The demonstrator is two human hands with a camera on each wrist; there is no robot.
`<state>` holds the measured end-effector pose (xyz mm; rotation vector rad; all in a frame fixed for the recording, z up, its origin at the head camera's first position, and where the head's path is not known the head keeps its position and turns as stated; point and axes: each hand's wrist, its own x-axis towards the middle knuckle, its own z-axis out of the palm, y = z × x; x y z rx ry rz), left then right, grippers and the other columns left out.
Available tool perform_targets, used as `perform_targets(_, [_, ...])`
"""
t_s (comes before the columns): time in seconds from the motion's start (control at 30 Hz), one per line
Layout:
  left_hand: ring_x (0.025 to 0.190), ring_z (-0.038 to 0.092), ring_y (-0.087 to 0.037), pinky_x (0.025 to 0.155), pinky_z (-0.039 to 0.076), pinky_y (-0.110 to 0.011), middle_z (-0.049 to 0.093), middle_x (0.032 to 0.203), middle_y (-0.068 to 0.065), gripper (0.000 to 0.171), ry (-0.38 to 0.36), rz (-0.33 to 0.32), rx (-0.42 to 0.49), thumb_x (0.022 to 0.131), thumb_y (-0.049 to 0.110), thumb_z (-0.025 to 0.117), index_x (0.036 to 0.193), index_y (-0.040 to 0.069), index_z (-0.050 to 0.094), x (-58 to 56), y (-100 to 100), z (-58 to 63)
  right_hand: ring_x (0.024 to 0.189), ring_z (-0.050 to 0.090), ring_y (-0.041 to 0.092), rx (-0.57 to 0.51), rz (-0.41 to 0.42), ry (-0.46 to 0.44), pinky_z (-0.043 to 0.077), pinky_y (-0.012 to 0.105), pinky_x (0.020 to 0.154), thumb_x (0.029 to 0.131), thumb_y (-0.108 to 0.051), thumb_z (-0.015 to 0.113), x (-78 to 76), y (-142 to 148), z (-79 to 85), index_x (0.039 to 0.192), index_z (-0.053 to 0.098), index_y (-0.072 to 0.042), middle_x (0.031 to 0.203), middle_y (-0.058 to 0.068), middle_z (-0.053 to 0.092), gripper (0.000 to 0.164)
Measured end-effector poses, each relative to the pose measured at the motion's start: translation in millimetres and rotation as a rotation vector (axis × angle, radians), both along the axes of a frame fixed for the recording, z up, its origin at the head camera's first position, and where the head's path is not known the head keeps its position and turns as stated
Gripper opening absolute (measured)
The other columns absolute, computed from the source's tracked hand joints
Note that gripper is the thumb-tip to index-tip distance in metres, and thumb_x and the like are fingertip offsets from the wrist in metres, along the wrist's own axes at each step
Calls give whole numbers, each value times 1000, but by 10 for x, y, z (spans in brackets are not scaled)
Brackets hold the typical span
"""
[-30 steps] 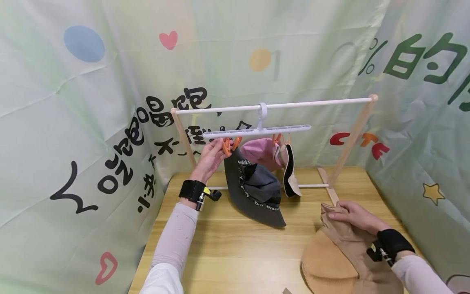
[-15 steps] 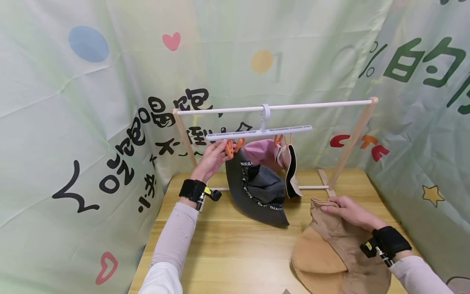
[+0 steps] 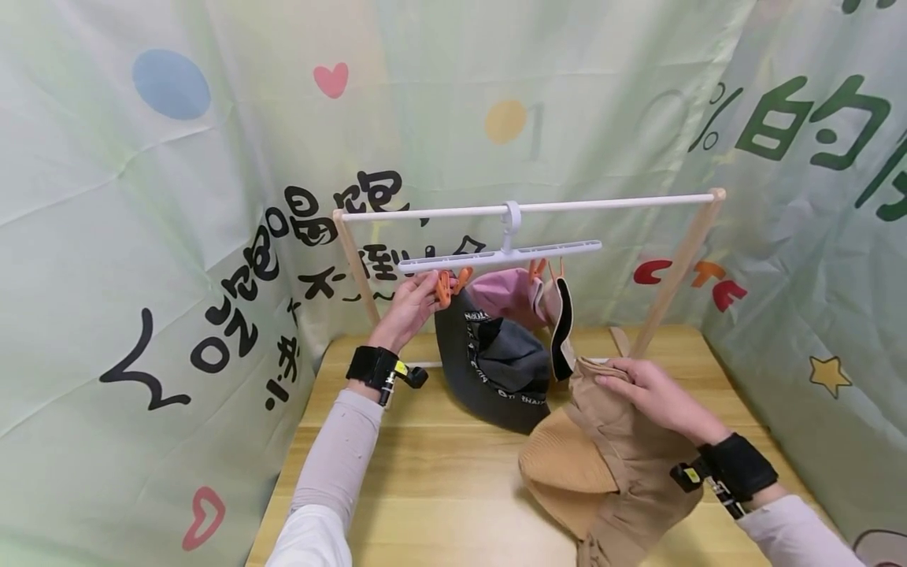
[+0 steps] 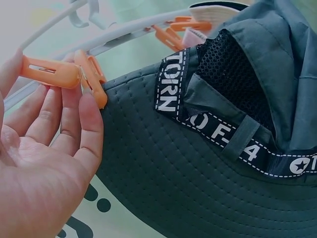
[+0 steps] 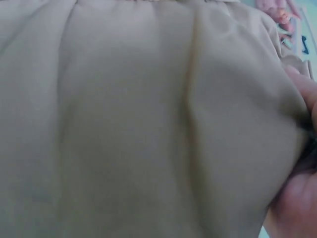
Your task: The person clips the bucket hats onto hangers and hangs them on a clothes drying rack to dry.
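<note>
My left hand (image 3: 414, 301) is up at the left end of the white hanger (image 3: 460, 261). Its thumb and fingers pinch an orange clothespin (image 4: 52, 72). Close beside that, a second orange clothespin (image 4: 92, 82) grips the brim edge of a dark grey bucket hat (image 4: 143, 129), which hangs tilted with its lettered band showing. My right hand (image 3: 659, 394) holds the folded upper edge of a tan hat (image 3: 616, 449) with a ribbed lighter brim, in front of the rack's right side. Tan cloth fills most of the right wrist view, where part of the hand shows at the right edge.
A white rod (image 3: 609, 204) on a wooden-legged rack carries the hanger. Behind the grey hat, a pink hat (image 3: 506, 293) and a cream-and-black piece (image 3: 563, 331) hang near orange clothespins (image 3: 536, 269). Printed curtains enclose the wooden table (image 3: 439, 488).
My right hand has brought the tan hat leftward and up, closer to the grey hat. The left hand keeps its hold on the clothespin; the view has shifted slightly.
</note>
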<state>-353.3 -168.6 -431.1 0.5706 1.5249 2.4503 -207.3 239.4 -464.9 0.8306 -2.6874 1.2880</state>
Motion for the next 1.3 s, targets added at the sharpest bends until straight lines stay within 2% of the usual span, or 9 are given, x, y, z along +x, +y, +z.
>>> perform_targets(0.1, [107, 62, -24, 84, 53, -29, 69, 115, -11, 50, -2, -4, -8, 100, 29, 58, 138, -4, 48, -4, 6, -4, 53, 33, 3, 5, -23, 30, 33, 22, 47, 101, -15, 59, 3, -102, 66, 96, 63, -16, 64, -5, 37, 6])
perform_targets(0.23, [112, 60, -26, 86, 52, -30, 69, 117, -12, 45, 1, -6, -20, 101, 27, 55, 137, 0, 50, -11, 13, -8, 52, 29, 4, -14, -76, 111, 30, 23, 46, 99, -7, 59, 39, -278, 189, 87, 59, -11, 63, -4, 34, 13])
perform_targets(0.43, [114, 60, -27, 90, 52, -32, 68, 119, -12, 42, 24, 1, -36, 102, 25, 54, 135, -1, 51, -6, 19, 6, 52, 32, 4, -120, -182, 218, 31, 24, 46, 95, 2, 62, 136, -598, 379, 91, 65, -2, 61, 0, 40, 7])
perform_targets(0.63, [116, 60, -29, 93, 51, -34, 69, 119, -12, 47, 53, -12, -72, 101, 26, 56, 135, -6, 49, 2, 37, 13, 54, 37, 7, -238, -243, 269, 32, 24, 46, 93, 5, 62, 123, -837, 300, 90, 64, 0, 63, 6, 47, 7])
perform_targets(0.8, [114, 61, -29, 93, 52, -36, 69, 119, -14, 50, 66, -6, -75, 99, 27, 59, 134, -8, 49, 31, 62, 14, 65, 50, 15, -323, -244, 255, 39, 20, 55, 95, 5, 59, 97, -1021, 198, 97, 65, 4, 80, 14, 62, 7])
perform_targets(1.0, [115, 60, -31, 95, 51, -40, 65, 125, -20, 49, 91, -23, -88, 100, 24, 58, 135, -8, 49, 50, 85, 36, 69, 52, 15, -406, -297, 277, 41, 17, 60, 95, 6, 59, 69, -1255, 100, 99, 66, 5, 86, 15, 64, 8])
perform_targets(1.13, [113, 61, -31, 95, 51, -40, 65, 124, -20, 52, 123, -13, -126, 100, 26, 59, 136, -9, 48, 60, 110, 62, 85, 59, 13, -497, -326, 287, 45, 13, 73, 94, 7, 59, 24, -1413, 36, 106, 66, 7, 100, 20, 68, 14])
perform_targets(1.3, [107, 65, -28, 90, 54, -37, 71, 113, -14, 53, 119, 38, -169, 101, 28, 56, 134, -13, 47, 63, 167, 51, 101, 63, 16, -575, -341, 312, 49, 14, 86, 95, 6, 59, -21, -1614, -58, 113, 66, 5, 112, 19, 69, 19])
